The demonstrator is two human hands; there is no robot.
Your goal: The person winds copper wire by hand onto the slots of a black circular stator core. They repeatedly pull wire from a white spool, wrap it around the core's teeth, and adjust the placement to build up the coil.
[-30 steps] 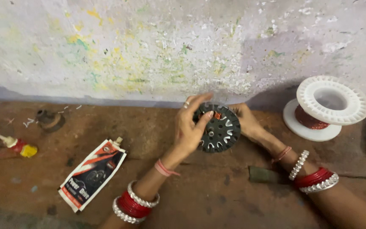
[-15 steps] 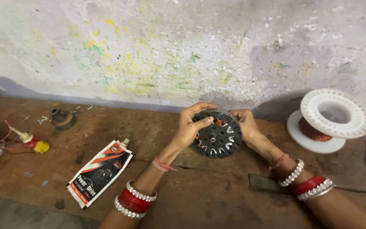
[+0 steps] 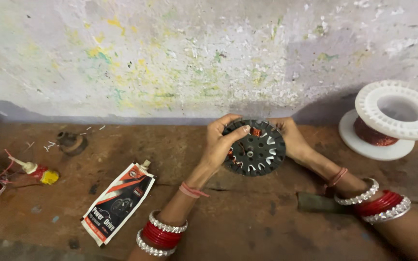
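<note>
A round black stator core [image 3: 257, 150] with slotted teeth and a few copper wire windings is held upright over the brown floor, near the wall. My left hand [image 3: 221, 140] grips its left rim, thumb across the front face near a copper coil. My right hand [image 3: 291, 137] holds the right rim from behind, fingers mostly hidden by the disc. Both wrists carry red and silver bangles.
A white plastic spool [image 3: 395, 113] with copper wire lies at the right against the wall. A flat adhesive pouch [image 3: 119, 203] lies on the floor at the left, with a small yellow glue bottle [image 3: 37, 171], a dark round part [image 3: 71, 142] and a dark flat bar [image 3: 318, 203].
The view has shifted a little, so the stator and hands sit lower and more central. Both hands keep their hold on the stator, which has turned slightly.
</note>
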